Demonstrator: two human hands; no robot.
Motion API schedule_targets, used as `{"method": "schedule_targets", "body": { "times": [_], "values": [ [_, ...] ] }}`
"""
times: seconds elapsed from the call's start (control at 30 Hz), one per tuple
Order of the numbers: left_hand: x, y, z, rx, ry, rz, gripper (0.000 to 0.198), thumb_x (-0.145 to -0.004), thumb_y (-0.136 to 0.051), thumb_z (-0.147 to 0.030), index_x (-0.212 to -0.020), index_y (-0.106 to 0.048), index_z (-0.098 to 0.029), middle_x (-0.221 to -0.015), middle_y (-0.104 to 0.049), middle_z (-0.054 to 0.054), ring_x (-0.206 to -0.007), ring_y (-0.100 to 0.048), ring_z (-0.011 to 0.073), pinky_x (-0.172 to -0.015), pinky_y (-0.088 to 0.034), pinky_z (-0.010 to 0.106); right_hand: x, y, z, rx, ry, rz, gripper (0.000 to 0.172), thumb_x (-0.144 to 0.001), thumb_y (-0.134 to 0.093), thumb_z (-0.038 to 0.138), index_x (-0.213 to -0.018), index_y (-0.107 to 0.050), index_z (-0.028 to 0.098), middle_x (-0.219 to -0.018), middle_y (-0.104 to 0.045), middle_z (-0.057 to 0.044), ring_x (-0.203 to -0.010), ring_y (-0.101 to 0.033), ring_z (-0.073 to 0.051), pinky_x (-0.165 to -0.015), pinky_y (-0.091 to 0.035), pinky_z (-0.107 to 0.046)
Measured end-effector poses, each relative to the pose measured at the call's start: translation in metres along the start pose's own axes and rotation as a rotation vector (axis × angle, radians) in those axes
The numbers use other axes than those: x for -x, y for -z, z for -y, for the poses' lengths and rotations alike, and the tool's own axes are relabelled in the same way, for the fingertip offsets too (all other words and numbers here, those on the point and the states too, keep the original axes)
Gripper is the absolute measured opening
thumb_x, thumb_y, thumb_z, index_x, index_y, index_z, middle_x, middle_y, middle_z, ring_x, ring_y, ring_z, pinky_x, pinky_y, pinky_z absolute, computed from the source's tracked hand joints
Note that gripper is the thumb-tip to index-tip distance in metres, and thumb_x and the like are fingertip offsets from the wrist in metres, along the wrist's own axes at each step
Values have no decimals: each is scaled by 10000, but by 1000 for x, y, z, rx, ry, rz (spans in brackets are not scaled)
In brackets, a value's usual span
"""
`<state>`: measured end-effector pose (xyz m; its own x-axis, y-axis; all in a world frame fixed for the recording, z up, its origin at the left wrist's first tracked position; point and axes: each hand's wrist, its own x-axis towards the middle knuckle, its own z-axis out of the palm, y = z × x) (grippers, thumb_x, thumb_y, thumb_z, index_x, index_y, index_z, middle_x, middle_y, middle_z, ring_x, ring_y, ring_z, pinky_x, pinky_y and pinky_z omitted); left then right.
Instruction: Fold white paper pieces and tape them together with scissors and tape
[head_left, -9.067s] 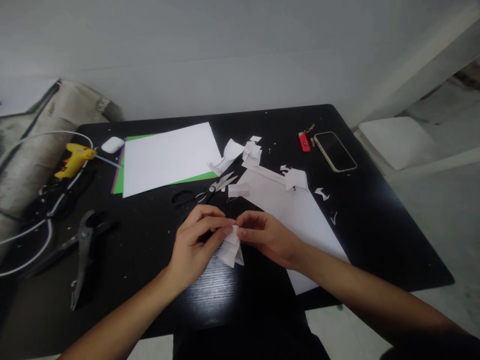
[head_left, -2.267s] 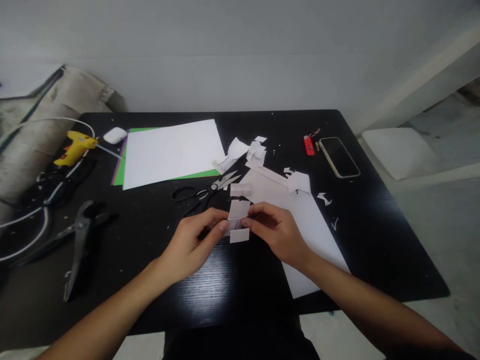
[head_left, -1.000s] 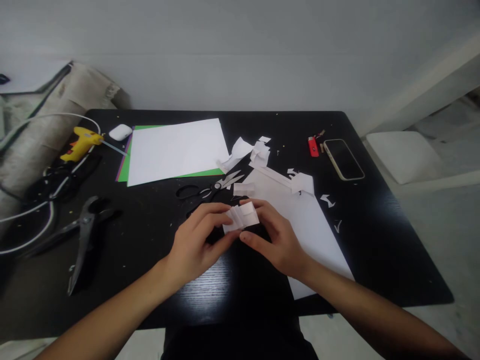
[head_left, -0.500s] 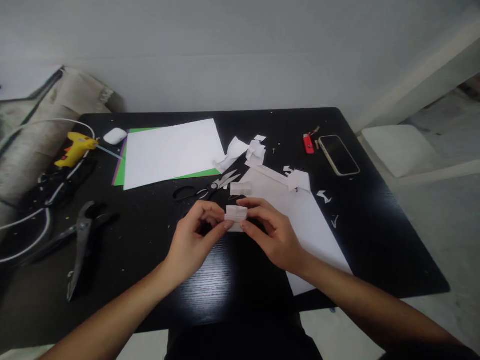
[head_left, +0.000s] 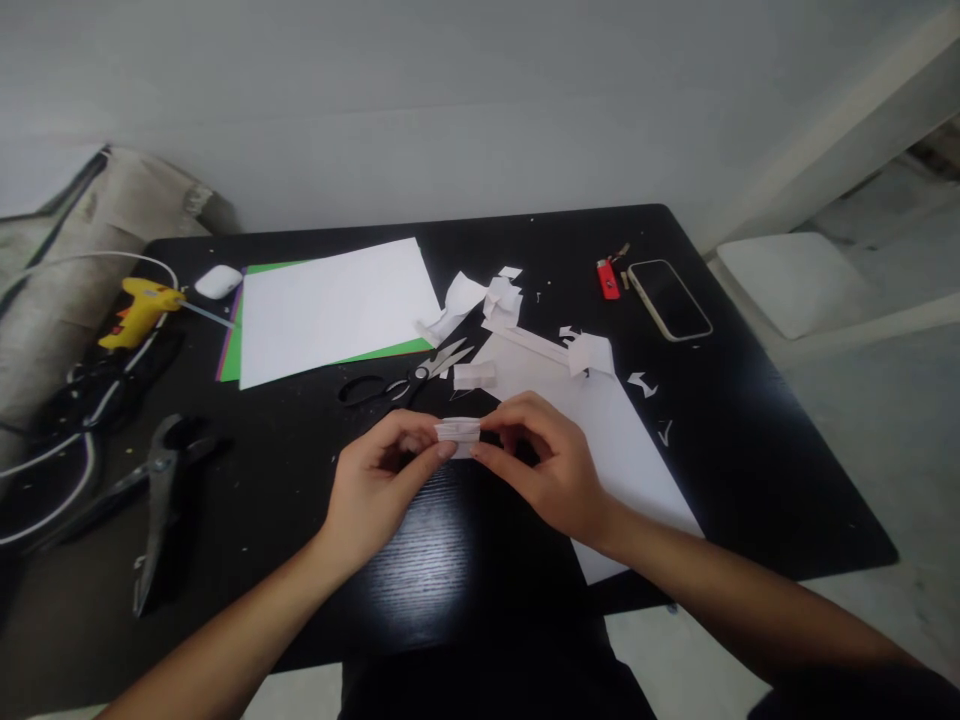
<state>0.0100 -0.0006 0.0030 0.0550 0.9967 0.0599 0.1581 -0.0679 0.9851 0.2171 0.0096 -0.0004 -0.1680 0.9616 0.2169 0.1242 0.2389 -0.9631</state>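
Note:
A small folded piece of white paper (head_left: 458, 436) is held up between both hands, over the front half of the black table. My left hand (head_left: 382, 470) pinches its left end between thumb and fingers. At the right end my right hand (head_left: 547, 460) grips it the same way, thumb below and fingers above. Just beyond the hands lie a second small folded paper piece (head_left: 475, 376) and black-handled scissors (head_left: 420, 373), their blades parted. Under my right forearm stretches a white paper sheet (head_left: 615, 450).
White sheets (head_left: 337, 310) over coloured paper lie at the back left, beside a yellow glue gun (head_left: 141, 310) and a white case (head_left: 218, 282). Large pliers (head_left: 160, 490) rest at left. Paper scraps (head_left: 502, 300), a red lighter (head_left: 608, 280) and a phone (head_left: 670, 299) lie toward the back and right.
The raised fold of the paper in my hands now looks flatter and lower. Both hands keep their pinch on its ends. The whole view has shifted slightly.

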Motion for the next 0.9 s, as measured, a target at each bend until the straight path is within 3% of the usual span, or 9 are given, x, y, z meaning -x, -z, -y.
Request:
{"method": "schedule_targets", "body": {
  "times": [0.23,0.6,0.77,0.9],
  "values": [
    [2,1,0,-25,16,8,111,-882,-801,-256,-985,-778,-226,-838,-731,4,-729,-649,116,-674,-540,212,-1,-3,5,-135,-119,13,77,-871,-822,236,-894,-749,224,-905,-713,-18,-783,-693,-156,-672,-569,-293],
    [0,-3,-6,20,70,-35,160,-822,-834,-254,-949,-755,-196,-696,-677,-23,-548,-566,89,-518,-482,202,-1,-4,9,-242,-249,10,175,-835,-862,368,-880,-772,225,-812,-744,-13,-625,-669,-143,-560,-576,-287],
    [-1,-6,-6,93,73,-76,200,-806,-844,-212,-918,-679,-200,-723,-680,-39,-586,-592,83,-565,-502,191,-1,-4,11,-291,-306,10,191,-796,-895,358,-870,-797,212,-702,-727,4,-566,-657,-136,-537,-556,-279],
    [2,-6,-1,-104,-17,-89,115,-870,-806,-229,-893,-697,-200,-858,-721,-6,-702,-632,103,-657,-529,220,-1,-5,10,-335,-358,12,206,-779,-903,371,-847,-804,203,-657,-720,3,-540,-639,-132,-489,-540,-263]
  ]
}}
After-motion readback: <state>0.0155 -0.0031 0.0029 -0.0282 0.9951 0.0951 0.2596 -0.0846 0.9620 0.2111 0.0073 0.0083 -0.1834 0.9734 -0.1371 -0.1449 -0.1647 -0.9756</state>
